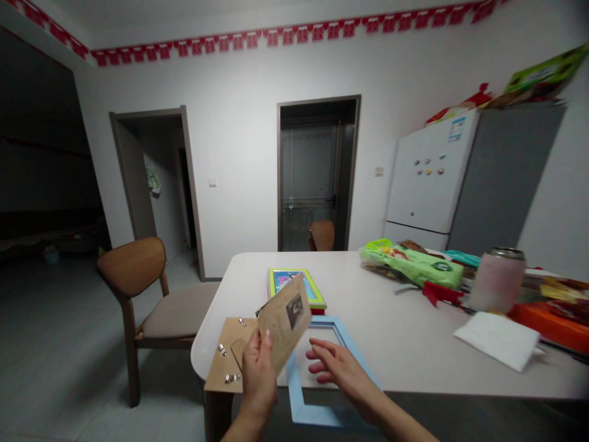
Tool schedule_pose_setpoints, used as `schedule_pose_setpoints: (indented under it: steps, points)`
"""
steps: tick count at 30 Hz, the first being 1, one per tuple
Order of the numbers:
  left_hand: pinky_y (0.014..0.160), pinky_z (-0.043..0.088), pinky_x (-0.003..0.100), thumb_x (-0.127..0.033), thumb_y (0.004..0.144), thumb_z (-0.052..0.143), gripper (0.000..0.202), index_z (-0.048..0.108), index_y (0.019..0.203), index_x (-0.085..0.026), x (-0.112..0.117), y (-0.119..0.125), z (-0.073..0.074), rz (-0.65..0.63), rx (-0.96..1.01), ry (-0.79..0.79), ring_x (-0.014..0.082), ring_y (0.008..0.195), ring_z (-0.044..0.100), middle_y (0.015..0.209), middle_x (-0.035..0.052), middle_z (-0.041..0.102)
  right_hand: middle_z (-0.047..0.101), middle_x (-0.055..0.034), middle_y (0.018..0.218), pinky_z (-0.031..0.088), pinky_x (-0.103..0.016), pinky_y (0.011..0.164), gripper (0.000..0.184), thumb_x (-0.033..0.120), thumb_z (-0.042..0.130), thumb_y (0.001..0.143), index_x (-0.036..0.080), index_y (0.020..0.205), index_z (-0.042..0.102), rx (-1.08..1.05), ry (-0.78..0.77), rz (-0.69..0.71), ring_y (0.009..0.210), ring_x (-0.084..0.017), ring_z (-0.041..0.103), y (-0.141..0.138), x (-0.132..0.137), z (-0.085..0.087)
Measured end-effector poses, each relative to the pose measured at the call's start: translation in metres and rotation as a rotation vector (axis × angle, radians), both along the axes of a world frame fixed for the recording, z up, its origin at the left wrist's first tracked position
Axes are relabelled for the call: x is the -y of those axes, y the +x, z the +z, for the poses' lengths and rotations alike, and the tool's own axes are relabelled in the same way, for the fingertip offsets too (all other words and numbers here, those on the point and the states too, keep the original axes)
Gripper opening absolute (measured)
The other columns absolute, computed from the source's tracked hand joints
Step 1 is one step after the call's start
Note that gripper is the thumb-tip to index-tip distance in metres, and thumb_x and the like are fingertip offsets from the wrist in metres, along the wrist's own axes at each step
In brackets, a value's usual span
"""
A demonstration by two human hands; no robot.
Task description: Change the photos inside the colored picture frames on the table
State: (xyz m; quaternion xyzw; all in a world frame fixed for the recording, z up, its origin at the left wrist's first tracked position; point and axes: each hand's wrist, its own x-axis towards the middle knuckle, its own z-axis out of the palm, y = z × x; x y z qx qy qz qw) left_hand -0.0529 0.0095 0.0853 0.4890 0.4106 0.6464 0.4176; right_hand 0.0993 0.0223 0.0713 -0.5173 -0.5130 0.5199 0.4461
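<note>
My left hand (pixel 258 374) is closed on a brown cardboard sheet (pixel 286 319) with a small dark picture on it, holding it tilted above the table's near-left corner. My right hand (pixel 338 368) hovers open, fingers spread, over a light blue picture frame (pixel 299 402) lying flat at the table's front edge. A wooden frame backing board (pixel 221 359) with metal clips lies under my left hand at the corner. A green-framed picture (pixel 297 285) rests on a red frame just behind.
The white table (pixel 396 331) carries a green snack bag (pixel 414 264), a pink tumbler (pixel 497 279), a white cloth (pixel 499 341) and orange packets at the right. A wooden chair (pixel 147 294) stands left of the table. A fridge (pixel 430 184) stands behind.
</note>
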Motion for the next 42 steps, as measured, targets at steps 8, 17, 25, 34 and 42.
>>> schedule_pose_setpoints:
  steps: [8,17,25,34,42]
  points:
    - [0.089,0.036,0.033,-0.034,0.067,0.054,0.058,0.039,0.117,-0.009,0.002,0.024,-0.024,-0.213,0.127,-0.093,0.0237,0.107,0.045,0.117,0.0161,0.049,0.066,-0.0094,0.087,0.049,-0.027,0.056,0.032,0.024,0.038,0.072,0.013,0.1,0.05,-0.24,0.0,-0.205,0.071,-0.018,0.062,0.041,-0.015,0.004]
    - [0.1,0.022,0.036,-0.02,0.063,0.051,0.059,0.039,0.119,-0.005,0.016,0.016,-0.043,-0.27,-0.866,-0.023,0.0239,0.119,0.029,0.129,0.0162,0.034,0.068,-0.0059,0.07,0.046,-0.024,0.051,0.04,0.018,0.034,0.066,0.009,0.098,0.056,0.284,-0.006,-0.106,0.06,-0.017,0.062,0.064,-0.044,-0.018]
    - [0.1,0.015,0.046,-0.03,0.064,0.056,0.061,0.041,0.118,-0.005,0.02,0.014,-0.039,-0.376,-1.1,0.066,0.0291,0.121,0.024,0.129,0.019,0.032,0.065,-0.0105,0.086,0.04,-0.025,0.063,0.035,0.021,0.036,0.068,0.013,0.091,0.061,0.748,0.191,-0.251,0.077,-0.019,0.059,0.053,-0.05,-0.019]
    - [0.101,0.011,0.045,-0.033,0.061,0.063,0.069,0.038,0.12,-0.007,0.021,0.021,-0.033,-0.4,-1.252,0.049,0.0284,0.122,0.019,0.13,0.0172,0.03,0.057,-0.0121,0.088,0.037,-0.028,0.059,0.031,0.034,0.038,0.073,0.015,0.087,0.058,1.351,0.261,-0.254,0.077,-0.021,0.056,0.047,-0.032,-0.023]
    - [0.101,0.018,0.04,-0.021,0.056,0.06,0.076,0.031,0.125,-0.012,0.012,-0.076,-0.037,-0.069,-1.387,-0.133,0.0242,0.123,0.017,0.134,0.0119,0.022,0.056,-0.0107,0.093,0.035,-0.028,0.077,0.035,0.033,0.037,0.077,0.015,0.103,0.054,1.068,0.482,-0.071,0.088,-0.019,0.05,0.005,-0.02,-0.007]
